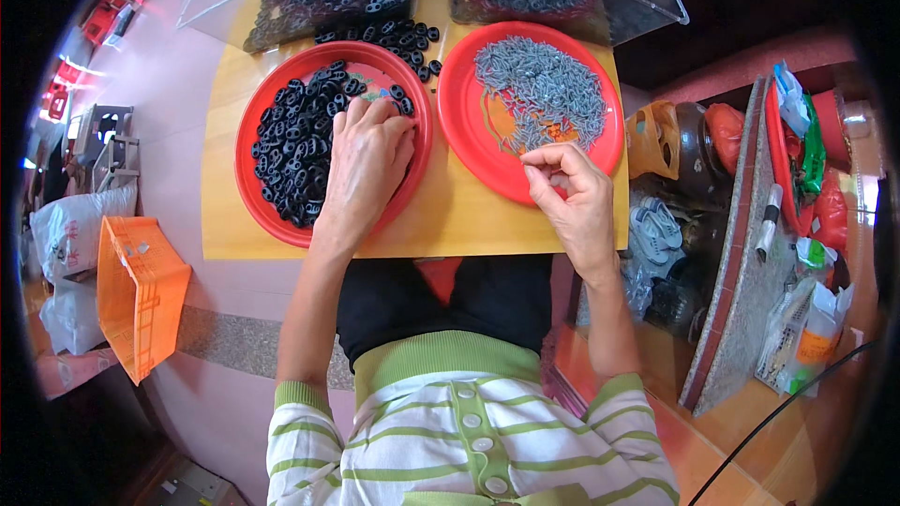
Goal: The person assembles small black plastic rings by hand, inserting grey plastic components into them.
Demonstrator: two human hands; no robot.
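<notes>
My left hand reaches into a round red tray heaped with small black plastic pieces, each with two holes. Its fingers are bunched and curled downward at the tray's right side; whatever they hold is hidden beneath them. Over the near edge of a second red tray, my right hand has thumb and forefinger pinched together. What sits in that pinch is too small to make out. A pile of small thin grey pieces, possibly springs, covers the far part of this tray.
Both trays stand on a yellow tabletop. Behind them are clear bins of black pieces, with loose ones spilled in front. An orange crate is on the floor at left. Shelving with slippers stands at right.
</notes>
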